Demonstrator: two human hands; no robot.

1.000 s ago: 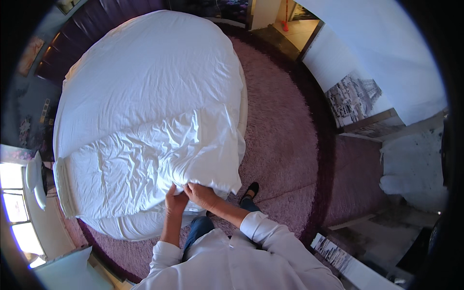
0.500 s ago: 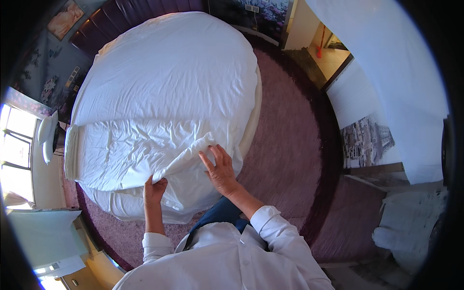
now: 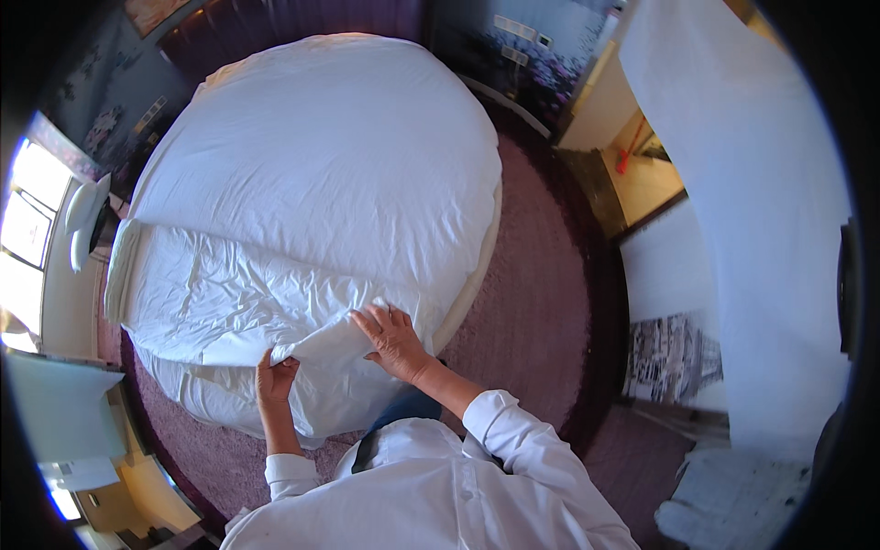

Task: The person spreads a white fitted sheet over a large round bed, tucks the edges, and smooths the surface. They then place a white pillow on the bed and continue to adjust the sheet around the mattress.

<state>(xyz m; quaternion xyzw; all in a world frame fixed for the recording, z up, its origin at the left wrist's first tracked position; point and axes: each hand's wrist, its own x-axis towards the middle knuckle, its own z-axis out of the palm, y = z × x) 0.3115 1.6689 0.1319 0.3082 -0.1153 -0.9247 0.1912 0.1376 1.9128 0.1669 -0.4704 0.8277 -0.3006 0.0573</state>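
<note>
White shirt (image 3: pixel 394 500) right up close, 2 cuffs turned back, & just beyond, here's the white cloth (image 3: pixel 220 298), a creased band across the near side of the round bed (image 3: pixel 484 252). Looks thin, light, v. soft, prob. no stiffness of its own; it'd sag btwn holds & slide a bit on whatever's under it. Nothing fragile, just quick to crumple. Best grip, I'd say: the free near edge, pinched thumb to fingers, 2 spots well apart so it sits taut.

Hands, then! L hand (image 3: pixel 278 376): narrow, thumb & fingers nipping the edge, fabric gathered at the tips. R hand (image 3: pixel 394 341): farther out & to the R, fingers part-spread, laid on the cloth, thumb apart from them; whether any fabric's caught underneath, can't tell. Cloth slopes btwn the 2.

Past that, a smoother white layer (image 3: pixel 321 156) over the rest of the bed, fine wrinkles only; whether it's 1 piece w/ the cloth, can't tell. Pale folded bundle (image 3: pixel 122 270) at the bed's L rim. Purple rug (image 3: pixel 541 275) curving round, darker border. Far side: dark purple headboard (image 3: pixel 302 20), flowered wall (image 3: pixel 550 78) to its R, bright window (image 3: pixel 32 206) far L, red-ended pole (image 3: pixel 623 163) in the doorway.
</note>
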